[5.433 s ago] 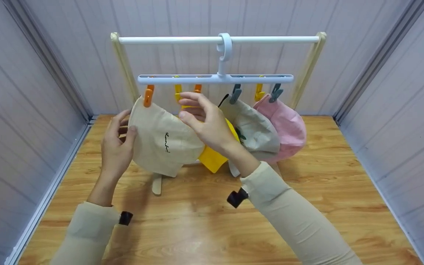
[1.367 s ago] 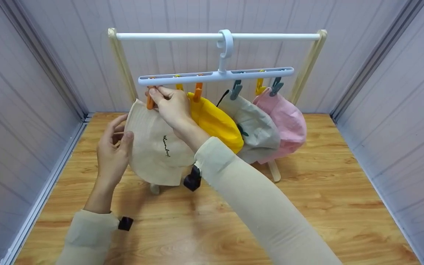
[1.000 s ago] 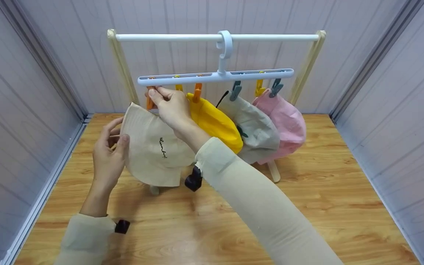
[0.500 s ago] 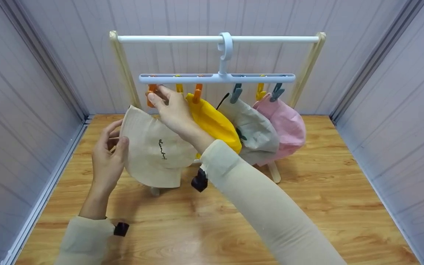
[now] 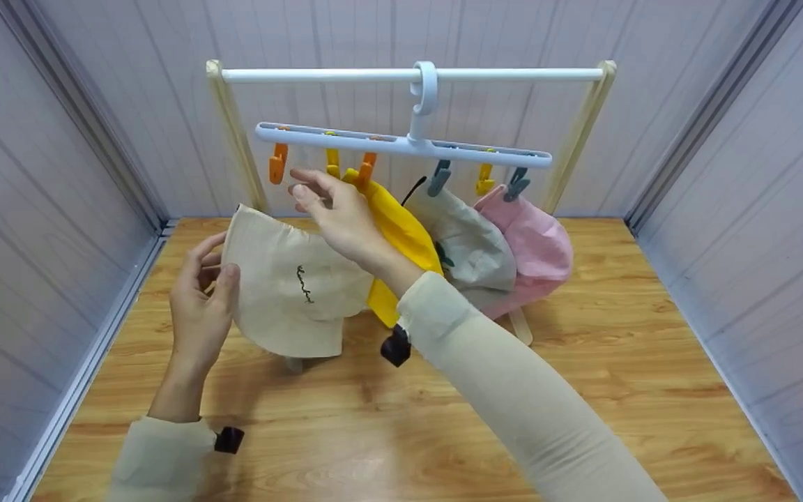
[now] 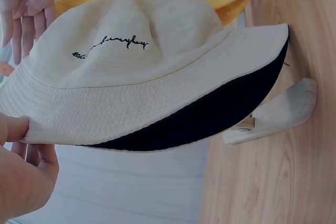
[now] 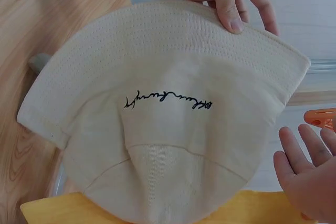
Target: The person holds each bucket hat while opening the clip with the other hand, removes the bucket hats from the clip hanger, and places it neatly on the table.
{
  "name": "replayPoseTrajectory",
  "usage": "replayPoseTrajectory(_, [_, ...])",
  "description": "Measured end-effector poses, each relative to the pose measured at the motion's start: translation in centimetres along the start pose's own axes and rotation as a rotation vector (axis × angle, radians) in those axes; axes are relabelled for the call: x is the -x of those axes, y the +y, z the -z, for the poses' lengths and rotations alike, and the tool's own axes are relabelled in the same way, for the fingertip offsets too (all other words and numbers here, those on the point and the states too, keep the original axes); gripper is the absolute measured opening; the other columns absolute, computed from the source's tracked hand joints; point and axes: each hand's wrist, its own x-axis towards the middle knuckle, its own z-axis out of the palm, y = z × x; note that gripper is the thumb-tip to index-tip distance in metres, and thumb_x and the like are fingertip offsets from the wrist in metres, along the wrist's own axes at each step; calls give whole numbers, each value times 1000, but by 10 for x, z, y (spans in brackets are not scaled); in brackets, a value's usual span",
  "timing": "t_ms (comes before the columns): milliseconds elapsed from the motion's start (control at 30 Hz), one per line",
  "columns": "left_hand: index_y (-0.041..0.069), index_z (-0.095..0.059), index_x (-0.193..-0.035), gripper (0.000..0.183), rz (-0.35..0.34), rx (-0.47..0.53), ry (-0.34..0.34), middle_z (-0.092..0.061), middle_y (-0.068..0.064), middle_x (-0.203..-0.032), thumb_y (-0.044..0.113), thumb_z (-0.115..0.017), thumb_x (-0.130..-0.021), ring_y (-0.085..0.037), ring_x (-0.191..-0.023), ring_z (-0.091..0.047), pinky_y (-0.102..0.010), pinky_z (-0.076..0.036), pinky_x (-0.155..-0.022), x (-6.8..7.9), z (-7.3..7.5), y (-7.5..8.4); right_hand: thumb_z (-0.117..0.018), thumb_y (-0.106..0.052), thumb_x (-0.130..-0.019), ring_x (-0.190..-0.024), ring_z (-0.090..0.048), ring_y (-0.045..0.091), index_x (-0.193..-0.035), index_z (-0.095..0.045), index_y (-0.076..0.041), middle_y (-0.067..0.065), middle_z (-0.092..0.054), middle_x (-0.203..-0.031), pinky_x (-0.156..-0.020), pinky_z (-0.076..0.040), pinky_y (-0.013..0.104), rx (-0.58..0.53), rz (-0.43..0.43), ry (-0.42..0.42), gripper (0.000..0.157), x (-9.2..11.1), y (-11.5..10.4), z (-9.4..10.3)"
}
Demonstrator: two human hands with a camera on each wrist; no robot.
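My left hand [image 5: 203, 296] pinches the brim of a cream bucket hat [image 5: 290, 286] with dark script lettering; the left wrist view shows the hat's black lining [image 6: 210, 111]. The hat's upper corner stands apart from the orange clip [image 5: 277, 164] above it, which hangs with nothing in it. My right hand [image 5: 342, 216] is beside that clip, fingers loosely extended and holding nothing. Behind it a yellow hat [image 5: 401, 230] hangs from a second orange clip [image 5: 366, 169]. The clips hang from a pale blue hanger [image 5: 401, 144], tilted down to the right.
A grey hat [image 5: 475, 240] and a pink hat [image 5: 537, 237] hang from grey clips at the right. Two yellow clips, one of them here [image 5: 485, 179], hang between. The hanger hooks over a white rod [image 5: 332, 74] on a wooden stand above the wooden table [image 5: 373, 432].
The cream hat has come off the orange clip and moved down and left with my left hand. My right hand has let go of the clip; the hanger's left end has swung up.
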Motion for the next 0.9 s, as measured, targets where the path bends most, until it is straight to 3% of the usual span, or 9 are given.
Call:
replayPoseTrajectory(367, [19, -61, -148, 42, 36, 21, -9, -64, -1, -120, 6, -59, -108, -24, -101, -65, -24, -57, -80, 4, 3, 12, -56, -28, -113, -124, -64, 11, -143, -63, -12, 4, -67, -141, -109, -50, 25, 106, 91, 57, 35, 22, 10, 26])
replayPoseTrajectory(600, [19, -62, -148, 41, 49, 21, -1, -64, -1, -121, 7, -59, -108, -23, -102, -65, -24, -57, -80, 7, 4, 19, -56, -25, -112, -125, -63, 12, -142, -64, -11, 3, -67, -139, -110, -49, 25, 134, 100, 79, 34, 45, 28, 42])
replayPoseTrajectory(900, [18, -62, -147, 41, 52, 28, 23, -64, -2, -120, 10, -61, -108, -23, -104, -65, -23, -57, -81, 8, 5, 27, -61, -17, -109, -126, -67, 29, -142, -62, -3, 14, -66, -141, -107, -55, 38, 117, 157, 128, 36, 75, 64, 50])
